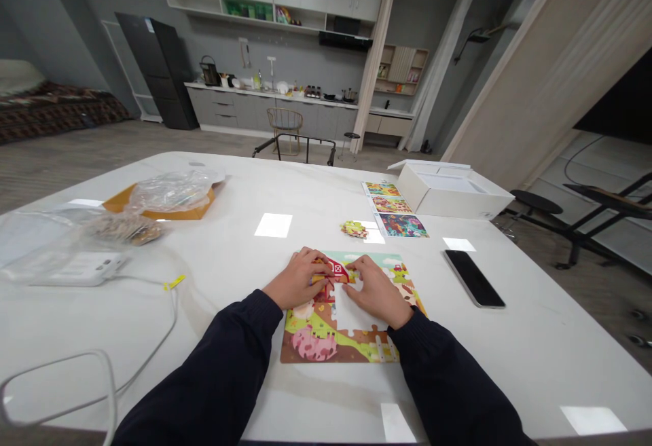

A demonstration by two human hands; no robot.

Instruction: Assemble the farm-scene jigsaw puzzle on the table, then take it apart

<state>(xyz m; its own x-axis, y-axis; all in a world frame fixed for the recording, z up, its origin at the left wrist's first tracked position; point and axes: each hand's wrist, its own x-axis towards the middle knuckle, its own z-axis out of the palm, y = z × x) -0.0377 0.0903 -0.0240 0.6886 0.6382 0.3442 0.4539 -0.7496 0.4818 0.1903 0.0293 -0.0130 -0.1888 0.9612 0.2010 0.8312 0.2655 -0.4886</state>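
Left hand (296, 279) and right hand (377, 291) sit right on the thin, light, stiff card of the red barn piece (336, 269) in the farm jigsaw puzzle (313, 343) on the white tabletop (229, 371), fingers (308, 259) at its edges, though whether they're gripping is hard to tell from here.

jigsaw puzzle (326, 337) on table (540, 364) | phone (473, 278) to right | box (453, 191) behind right | plastic bags (168, 191) left

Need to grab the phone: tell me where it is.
In the head view, the black smartphone lies on the table, right of the farm jigsaw puzzle.
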